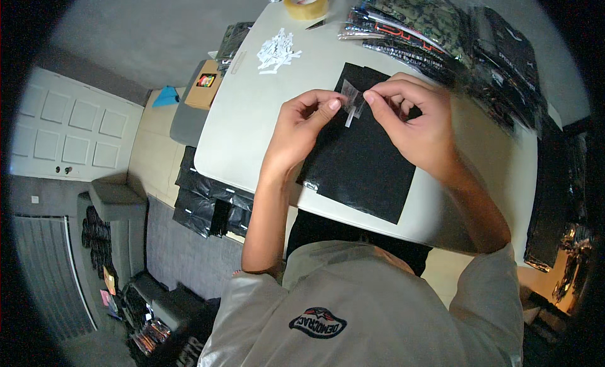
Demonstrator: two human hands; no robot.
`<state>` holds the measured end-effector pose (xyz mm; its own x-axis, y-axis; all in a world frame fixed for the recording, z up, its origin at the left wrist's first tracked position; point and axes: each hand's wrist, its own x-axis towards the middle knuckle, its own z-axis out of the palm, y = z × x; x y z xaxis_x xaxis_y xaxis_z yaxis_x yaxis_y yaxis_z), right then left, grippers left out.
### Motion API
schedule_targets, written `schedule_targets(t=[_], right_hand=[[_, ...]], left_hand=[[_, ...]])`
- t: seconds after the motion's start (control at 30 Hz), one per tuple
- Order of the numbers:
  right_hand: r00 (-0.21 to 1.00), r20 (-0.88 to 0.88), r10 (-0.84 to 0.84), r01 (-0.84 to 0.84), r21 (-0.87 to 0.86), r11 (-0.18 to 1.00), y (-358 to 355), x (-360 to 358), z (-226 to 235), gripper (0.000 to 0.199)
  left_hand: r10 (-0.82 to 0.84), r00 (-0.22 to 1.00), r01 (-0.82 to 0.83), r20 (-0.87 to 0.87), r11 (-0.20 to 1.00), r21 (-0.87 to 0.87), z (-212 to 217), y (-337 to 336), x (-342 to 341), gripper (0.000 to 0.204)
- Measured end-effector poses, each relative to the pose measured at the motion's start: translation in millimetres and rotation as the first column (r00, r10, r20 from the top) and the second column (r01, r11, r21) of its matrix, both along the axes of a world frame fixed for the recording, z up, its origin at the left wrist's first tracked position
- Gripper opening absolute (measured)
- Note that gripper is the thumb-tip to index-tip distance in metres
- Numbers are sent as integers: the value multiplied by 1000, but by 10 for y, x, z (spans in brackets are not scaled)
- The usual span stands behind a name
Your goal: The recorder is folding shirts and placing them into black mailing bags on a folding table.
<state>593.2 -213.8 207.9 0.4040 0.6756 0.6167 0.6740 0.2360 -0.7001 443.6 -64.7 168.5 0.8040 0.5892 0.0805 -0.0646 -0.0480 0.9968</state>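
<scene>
Between both hands a short piece of clear tape (350, 92) is stretched, with a small white paper strip (349, 120) hanging at its lower end. My left hand (305, 122) pinches the tape's left edge between thumb and fingertips. At the other edge, my right hand (413, 111) pinches it the same way, the remaining fingers curled. Beneath the hands lies a flat black folded garment (359, 171) in a clear plastic bag, near the front edge of the white table (233, 127).
A pile of white paper strips (277, 52) and a roll of yellowish tape (306, 2) sit toward the far left of the table. Bagged dark garments (416, 33) are stacked at the far right. Beyond the left edge are a cardboard box (205, 83) and black packages (211, 206).
</scene>
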Motion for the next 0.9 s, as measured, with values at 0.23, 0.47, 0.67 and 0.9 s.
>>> schedule_targets(t=[0.23,0.47,0.67,0.9], right_hand=[[1000,-20,-17,16,-21,1000,4,-2,19,5],[995,-77,-67,63,-63,996,57,53,-109,7],[977,-193,-89,62,-141,988,77,101,-209,9],[979,-190,-73,42,-158,986,63,87,-127,8]], left_hand=[[53,997,-54,-48,999,-7,-16,14,-58,22],[71,997,-70,-38,997,35,-7,-13,-110,19],[111,993,-111,-28,994,3,-83,-41,-100,20],[68,998,-69,-7,996,-57,-180,-8,-74,28]])
